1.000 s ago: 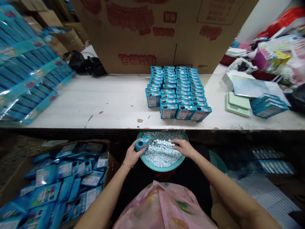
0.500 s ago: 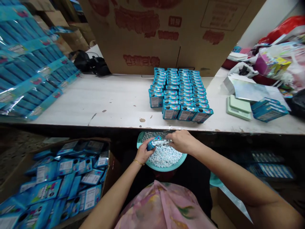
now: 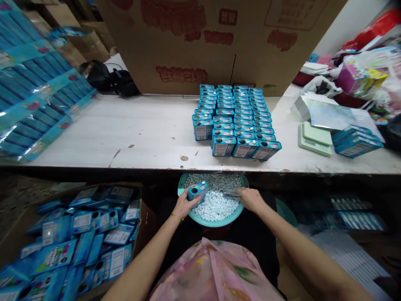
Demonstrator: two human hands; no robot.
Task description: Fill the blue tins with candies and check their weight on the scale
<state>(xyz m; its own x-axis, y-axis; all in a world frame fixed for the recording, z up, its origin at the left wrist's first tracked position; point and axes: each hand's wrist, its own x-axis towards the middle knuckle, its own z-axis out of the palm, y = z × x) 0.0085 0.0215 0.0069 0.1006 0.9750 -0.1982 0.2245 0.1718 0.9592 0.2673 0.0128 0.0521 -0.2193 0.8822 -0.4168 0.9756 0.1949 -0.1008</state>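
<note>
My left hand (image 3: pixel 184 203) is closed round a small blue box (image 3: pixel 198 190), tilted over the left part of a turquoise basin (image 3: pixel 216 224). One white piece lies on top of the box. White pellets (image 3: pixel 216 207) fill much of the basin. At the basin's right side, my right hand (image 3: pixel 251 199) grips a thin metal scoop (image 3: pixel 231 194), its far end among the pellets. On the white table, rows of blue boxes (image 3: pixel 224 146) stand upright, a few with white pieces on top.
A carton (image 3: pixel 141 217) of loose blue boxes is at lower left. Wrapped blue packs (image 3: pixel 34 79) are stacked at upper left. A large cardboard box (image 3: pixel 188 50) stands behind the rows. A pale green scale (image 3: pixel 315 138) and more blue boxes (image 3: pixel 357 141) sit on the right.
My right hand has moved right and slightly down, away from the box, and the scoop has come down to the pellets. The held box has shifted slightly left, its top now visible.
</note>
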